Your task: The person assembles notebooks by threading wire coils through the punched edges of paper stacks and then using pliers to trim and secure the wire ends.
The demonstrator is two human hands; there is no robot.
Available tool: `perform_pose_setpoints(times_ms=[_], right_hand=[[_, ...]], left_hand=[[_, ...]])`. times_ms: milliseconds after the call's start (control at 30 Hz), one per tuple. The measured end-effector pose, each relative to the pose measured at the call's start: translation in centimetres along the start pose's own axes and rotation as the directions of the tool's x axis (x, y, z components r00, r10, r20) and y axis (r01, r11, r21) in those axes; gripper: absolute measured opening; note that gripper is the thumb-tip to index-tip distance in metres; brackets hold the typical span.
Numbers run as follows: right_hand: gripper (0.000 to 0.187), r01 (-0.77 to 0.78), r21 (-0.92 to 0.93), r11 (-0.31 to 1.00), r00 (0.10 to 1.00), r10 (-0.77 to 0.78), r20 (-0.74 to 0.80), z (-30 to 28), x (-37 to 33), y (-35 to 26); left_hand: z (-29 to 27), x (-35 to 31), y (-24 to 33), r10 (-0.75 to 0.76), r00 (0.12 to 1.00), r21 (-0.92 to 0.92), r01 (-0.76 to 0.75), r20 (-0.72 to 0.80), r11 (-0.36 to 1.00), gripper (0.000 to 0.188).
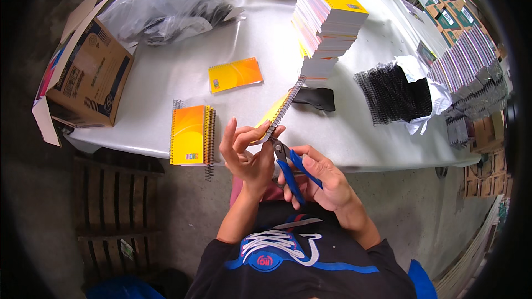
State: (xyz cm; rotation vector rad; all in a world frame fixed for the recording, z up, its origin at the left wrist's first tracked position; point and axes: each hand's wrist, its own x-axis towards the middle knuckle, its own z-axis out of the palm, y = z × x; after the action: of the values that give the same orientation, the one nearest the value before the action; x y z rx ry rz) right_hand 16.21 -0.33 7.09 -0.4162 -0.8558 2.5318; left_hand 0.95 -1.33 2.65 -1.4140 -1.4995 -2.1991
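Note:
Just past the table's front edge, my left hand (246, 158) grips a yellow spiral notebook (272, 112), tilted with its coil side toward the right. The coil runs on beyond the cover's upper end. My right hand (331, 182) is wrapped around a pair of pliers (290, 181) with blue handles, which are spread apart. The pliers' jaws meet the lower end of the coil, right by my left fingers; whether they are closed on the wire I cannot tell. Behind the notebook lies a flat black piece (316, 98).
Left of my hands is a pile of spiral notebooks (188, 135), with one more notebook (235, 75) behind. A tall stack of booklets (332, 14) stands at the back. Black coils (390, 97) lie at right. An open carton (91, 77) and a plastic bag (166, 3) are at left.

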Motion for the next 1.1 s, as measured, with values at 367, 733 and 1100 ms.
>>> perform_pose_setpoints(times_ms=[367,733,1100], right_hand=[[0.041,-0.627,-0.639,-0.446,0.681,-0.712,-0.172,-9.0,-2.6,0.0],[0.036,0.338,-0.495,0.8,0.903,-0.424,-0.068,1.3,12.1,0.1],[0.045,0.734,-0.675,-0.073,0.669,0.251,0.7,9.4,24.0,3.1]], left_hand=[[-3.5,2.1,0.7,-0.373,0.921,-0.323,0.322,-0.11,0.89,0.038],[-11.9,2.1,2.2,-0.358,0.916,-0.173,0.329,-0.183,0.928,0.027],[-18.0,0.6,-2.6,-0.525,0.777,0.023,0.567,-0.348,0.824,0.039]])
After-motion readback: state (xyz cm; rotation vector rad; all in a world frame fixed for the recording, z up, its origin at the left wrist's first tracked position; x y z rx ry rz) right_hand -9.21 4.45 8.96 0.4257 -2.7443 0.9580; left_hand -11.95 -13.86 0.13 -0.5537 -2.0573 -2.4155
